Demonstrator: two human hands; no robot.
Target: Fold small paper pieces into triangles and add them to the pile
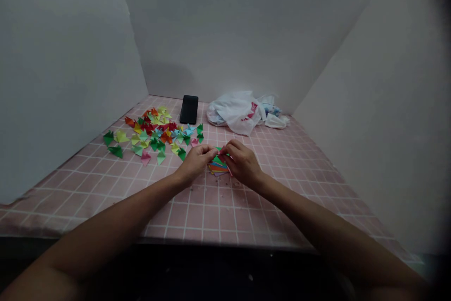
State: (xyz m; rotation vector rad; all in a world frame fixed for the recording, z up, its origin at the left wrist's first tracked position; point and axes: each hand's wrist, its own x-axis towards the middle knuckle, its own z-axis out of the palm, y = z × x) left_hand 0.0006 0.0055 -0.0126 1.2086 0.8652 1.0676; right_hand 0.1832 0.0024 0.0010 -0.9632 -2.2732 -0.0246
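Both your bare hands are on it, left hand [196,164] and right hand [242,163] pinching a small red folded paper piece [222,153] with tight fingers, just above a stack of multicoloured origami sheets [218,167]!

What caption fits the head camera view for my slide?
Left hand and right hand hold red folded paper over stacked multicoloured paper sheets, beside scattered multicoloured folded paper triangles.

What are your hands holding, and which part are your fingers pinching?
Your left hand and right hand seem to pinch a small piece of red paper with their fingertips; the exact spot is hidden behind the fingers.
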